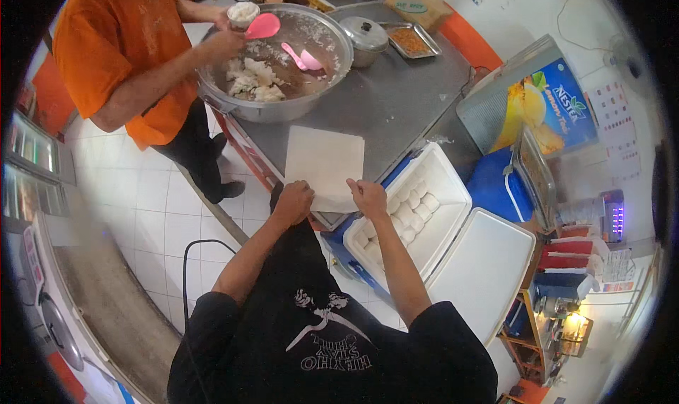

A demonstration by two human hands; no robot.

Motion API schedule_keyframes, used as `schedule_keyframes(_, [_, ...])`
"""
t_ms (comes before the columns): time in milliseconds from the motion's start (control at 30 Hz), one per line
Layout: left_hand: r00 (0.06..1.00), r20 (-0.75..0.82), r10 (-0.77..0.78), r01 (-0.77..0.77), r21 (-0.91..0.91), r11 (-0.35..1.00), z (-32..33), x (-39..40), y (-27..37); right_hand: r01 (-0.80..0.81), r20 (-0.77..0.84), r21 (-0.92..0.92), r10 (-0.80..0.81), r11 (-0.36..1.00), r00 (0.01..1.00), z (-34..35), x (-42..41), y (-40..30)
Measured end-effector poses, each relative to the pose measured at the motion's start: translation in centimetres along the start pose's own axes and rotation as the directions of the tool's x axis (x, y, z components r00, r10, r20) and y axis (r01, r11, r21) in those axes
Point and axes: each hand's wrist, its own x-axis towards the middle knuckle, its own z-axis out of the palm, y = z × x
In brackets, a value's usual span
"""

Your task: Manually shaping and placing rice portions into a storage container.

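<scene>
A stack of pale square paper sheets (324,163) lies on the corner of the grey metal table (392,96) in front of me. My left hand (295,200) grips its near left corner, fingers curled over the edge. At the near right edge, my right hand (367,196) pinches the paper with the thumb raised along it. Just right of my right arm is an open white-lined cooler box (443,192). Several white wrapped bundles (416,205) sit inside it in rows.
Across the table a co-worker in an orange shirt (122,49) holds a cup of rice (243,12) and a pink rice paddle (263,26) over a large metal basin (323,94). A lidded pot (365,41) and a tray of orange-brown food (411,41) stand behind. The cooler lid (482,266) hangs open rightward.
</scene>
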Motion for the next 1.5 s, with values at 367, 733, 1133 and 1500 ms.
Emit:
schedule_keyframes(367, [0.999,-0.001,0.034,-0.034,-0.035,0.999,-0.6,0.6,-0.2,0.372,0.231,-0.197,-0.326,0.907,0.917,1.9,0.0,-0.4])
schedule_keyframes(733, [0.976,0.216,0.025,-0.019,-0.028,0.999,0.4,-1.0,-3.0,0.223,0.214,-0.279,-0.165,0.934,0.963,6.9,1.1,-0.9])
schedule_keyframes(1133, [0.948,0.308,0.083,-0.104,0.052,0.993,-1.3,-1.0,-4.0,0.117,0.085,-0.258,-0.098,0.959,0.992,8.2,1.9,-2.1])
schedule_keyframes(1500, [0.994,0.112,0.008,0.0,-0.073,0.997,-0.1,-0.9,-0.8,0.208,0.171,-0.227,-0.171,0.951,0.97,3.7,-1.1,-0.2])
